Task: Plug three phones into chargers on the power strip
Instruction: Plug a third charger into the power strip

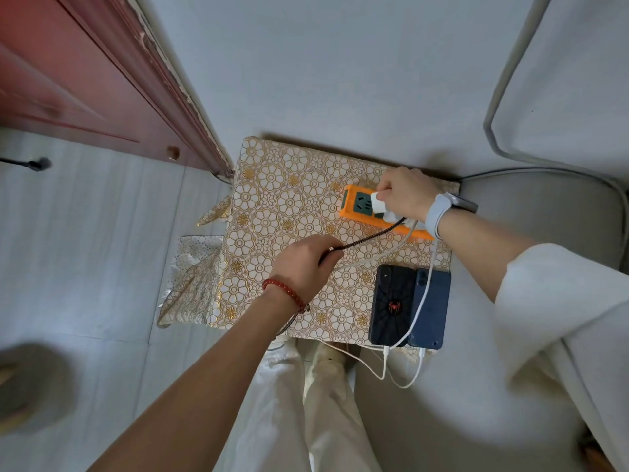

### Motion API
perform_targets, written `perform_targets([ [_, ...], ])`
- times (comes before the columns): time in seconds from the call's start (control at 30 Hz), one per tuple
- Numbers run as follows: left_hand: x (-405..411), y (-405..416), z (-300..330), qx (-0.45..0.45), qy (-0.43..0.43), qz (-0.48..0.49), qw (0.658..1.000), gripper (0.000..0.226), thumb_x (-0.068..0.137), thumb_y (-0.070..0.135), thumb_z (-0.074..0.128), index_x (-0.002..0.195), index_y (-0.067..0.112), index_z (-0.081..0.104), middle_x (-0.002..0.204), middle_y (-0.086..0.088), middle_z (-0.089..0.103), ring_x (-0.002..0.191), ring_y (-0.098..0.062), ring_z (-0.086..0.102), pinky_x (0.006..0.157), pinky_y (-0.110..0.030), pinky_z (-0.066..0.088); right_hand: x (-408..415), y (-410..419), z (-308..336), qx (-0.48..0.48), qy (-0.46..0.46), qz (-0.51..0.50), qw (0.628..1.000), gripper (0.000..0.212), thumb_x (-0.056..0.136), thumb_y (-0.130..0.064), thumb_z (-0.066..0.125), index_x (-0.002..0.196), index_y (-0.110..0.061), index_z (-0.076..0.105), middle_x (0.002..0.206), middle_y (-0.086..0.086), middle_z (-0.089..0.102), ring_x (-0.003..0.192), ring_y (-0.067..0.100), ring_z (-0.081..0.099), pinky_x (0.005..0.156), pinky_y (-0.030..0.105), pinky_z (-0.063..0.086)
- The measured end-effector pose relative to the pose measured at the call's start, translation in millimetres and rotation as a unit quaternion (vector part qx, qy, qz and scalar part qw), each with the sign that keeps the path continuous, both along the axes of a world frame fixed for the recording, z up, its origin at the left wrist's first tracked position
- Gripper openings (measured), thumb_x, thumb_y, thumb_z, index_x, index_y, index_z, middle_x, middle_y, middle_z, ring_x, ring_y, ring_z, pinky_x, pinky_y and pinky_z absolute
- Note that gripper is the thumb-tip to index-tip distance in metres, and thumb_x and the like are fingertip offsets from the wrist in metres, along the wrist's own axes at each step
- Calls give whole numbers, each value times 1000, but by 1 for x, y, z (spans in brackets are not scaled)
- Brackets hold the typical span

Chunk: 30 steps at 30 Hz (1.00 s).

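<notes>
Right end of the power strip [354, 208] hidden beneath the right hand [405, 195] and wrist. Charger [378, 205] on the strip half covered by that hand's fingers; could not tell whether fully seated. Near end of the braided cable [371, 235], left of the strip, buried inside the left hand [303, 264]. Third phone nowhere to be made out. Plug tips below the two phones [408, 306] too small to judge. Grey blurred shape far left of the strip cut off by the frame edge.

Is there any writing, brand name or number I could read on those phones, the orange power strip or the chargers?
No readable text anywhere.
Black phone: only a red spider emblem, no words.
Blue phone: no visible marking.
Orange power strip: no legible label.
White charger under the right hand: any print too small to read.
</notes>
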State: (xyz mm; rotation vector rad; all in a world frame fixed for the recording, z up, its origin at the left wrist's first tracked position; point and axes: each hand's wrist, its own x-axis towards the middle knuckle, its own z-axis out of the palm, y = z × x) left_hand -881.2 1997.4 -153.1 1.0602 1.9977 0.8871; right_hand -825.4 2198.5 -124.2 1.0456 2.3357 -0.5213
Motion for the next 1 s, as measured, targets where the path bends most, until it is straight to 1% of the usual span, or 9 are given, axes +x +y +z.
perform_targets([
  [0.13, -1, 1, -1, 1, -1, 3, 1000, 18, 87, 22, 56, 99, 12, 66, 91, -6, 70, 82, -23, 62, 72, -32, 51, 2, 1, 0, -20, 8, -34, 999, 22, 89, -15, 50, 96, -7, 69, 106, 10, 68, 91, 29, 60, 65, 30, 42],
  [0.2, -1, 1, -2, -2, -4, 11, 1000, 18, 87, 21, 56, 98, 12, 66, 91, -6, 70, 82, -22, 62, 72, -33, 52, 2, -1, -1, -14, 13, -45, 999, 22, 90, -15, 50, 95, -7, 70, 104, 11, 69, 89, 29, 61, 56, 27, 38],
  [0.23, -2, 1, -2, -4, -5, 15, 1000, 18, 87, 21, 56, 98, 12, 66, 91, -6, 70, 82, -22, 62, 73, -34, 52, 0, -2, -1, -7, 12, -47, 999, 23, 90, -15, 50, 95, -7, 70, 102, 12, 69, 88, 29, 62, 56, 26, 38],
  [0.3, -2, 0, -2, -7, -5, 20, 1000, 17, 87, 21, 55, 98, 13, 66, 91, -6, 70, 82, -23, 63, 74, -37, 53, -3, -2, -1, 3, -2, -52, 999, 23, 90, -16, 51, 95, -6, 70, 102, 14, 69, 89, 31, 63, 64, 30, 45],
  [0.4, -3, -1, -2, -11, -8, 33, 999, 17, 87, 21, 56, 98, 13, 66, 90, -7, 70, 80, -24, 63, 72, -38, 53, -7, 2, 0, 1, -24, -70, 997, 23, 89, -19, 53, 94, -2, 68, 103, 17, 68, 91, 34, 62, 73, 35, 48],
  [0.63, -8, -3, -2, -14, -3, 43, 999, 16, 87, 19, 56, 96, 11, 67, 87, -6, 70, 78, -23, 63, 70, -32, 52, -13, 4, 1, -14, -44, -64, 997, 21, 87, -17, 57, 88, 0, 68, 100, 15, 69, 87, 33, 64, 78, 40, 54],
  [0.7, -7, -3, -2, -15, -1, 44, 999, 16, 87, 19, 56, 96, 12, 67, 88, -6, 70, 78, -23, 63, 70, -33, 53, -13, 5, 1, -21, -46, -62, 997, 20, 86, -16, 56, 89, 0, 68, 99, 15, 69, 88, 34, 64, 79, 41, 53],
  [0.8, -6, -4, -1, -11, -1, 53, 999, 16, 86, 19, 57, 96, 12, 67, 88, -6, 70, 78, -23, 64, 70, -34, 54, -15, 6, 2, -34, -48, -60, 996, 22, 86, -16, 57, 94, 2, 68, 102, 16, 69, 93, 33, 63, 82, 41, 53],
  [1.0, -7, -5, -3, -7, -6, 62, 998, 15, 85, 19, 58, 94, 11, 67, 85, -7, 70, 75, -24, 63, 68, -36, 53, -12, 3, 1, -47, -41, -68, 996, 22, 86, -13, 56, 95, 3, 68, 102, 19, 69, 95, 33, 63, 88, 47, 52],
])
